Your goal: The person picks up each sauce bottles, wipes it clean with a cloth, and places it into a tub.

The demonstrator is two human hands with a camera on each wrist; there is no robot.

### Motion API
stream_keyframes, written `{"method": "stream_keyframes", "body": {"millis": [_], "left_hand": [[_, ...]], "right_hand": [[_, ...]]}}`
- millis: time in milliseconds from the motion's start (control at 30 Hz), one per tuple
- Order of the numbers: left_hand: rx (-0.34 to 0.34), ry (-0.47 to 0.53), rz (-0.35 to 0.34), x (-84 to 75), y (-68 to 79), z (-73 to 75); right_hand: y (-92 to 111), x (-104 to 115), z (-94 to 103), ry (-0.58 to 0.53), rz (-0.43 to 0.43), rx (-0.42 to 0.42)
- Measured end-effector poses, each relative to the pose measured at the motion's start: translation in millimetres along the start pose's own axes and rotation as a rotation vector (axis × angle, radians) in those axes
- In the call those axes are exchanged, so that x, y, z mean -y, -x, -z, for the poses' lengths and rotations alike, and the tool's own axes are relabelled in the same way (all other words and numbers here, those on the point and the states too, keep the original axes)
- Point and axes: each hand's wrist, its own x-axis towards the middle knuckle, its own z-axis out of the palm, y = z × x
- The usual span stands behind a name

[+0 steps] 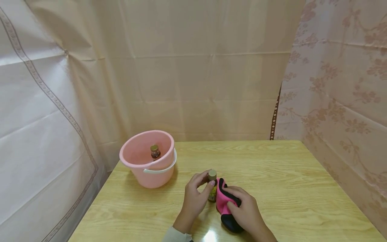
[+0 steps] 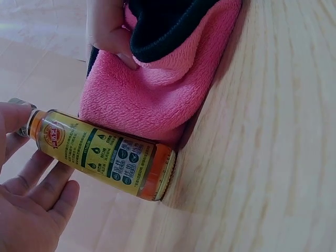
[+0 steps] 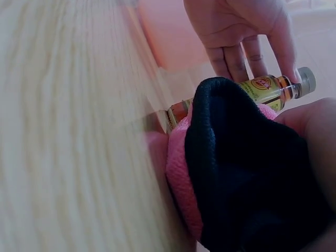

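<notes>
A small glass bottle [image 2: 100,152] with a yellow label and a dull gold cap stands upright on the table. My left hand [image 1: 195,195] pinches it near the neck and cap between thumb and fingers, the other fingers spread behind it. Right beside the bottle is a soft pink fleece piece [image 1: 223,200] with a black edge, a dark inside and a rounded black end. My right hand [image 1: 246,208] grips its black edge, thumb on one side and fingers on the other. In the right wrist view the fleece [image 3: 181,178] covers part of the bottle's lower half.
A pink bucket [image 1: 146,165] with a white handle stands at the table's back left. Inside it another capped bottle [image 1: 155,152] shows. The wood-grain table [image 1: 272,168] is bordered by hanging curtains [image 1: 196,84] at the back and sides.
</notes>
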Motion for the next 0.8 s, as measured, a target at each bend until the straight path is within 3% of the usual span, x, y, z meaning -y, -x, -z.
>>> {"method": "stream_keyframes", "body": {"millis": [300,800], "left_hand": [[-0.004,-0.095,0.044,-4.7,1.6,2.0],[0.02,-0.038,0.071,-6.3,2.4,0.8]], "right_hand": [[1.4,1.6,-0.3,-0.006,0.014,-0.006],[2.9,-0.7,0.5,-0.015,0.141,-0.101]]}}
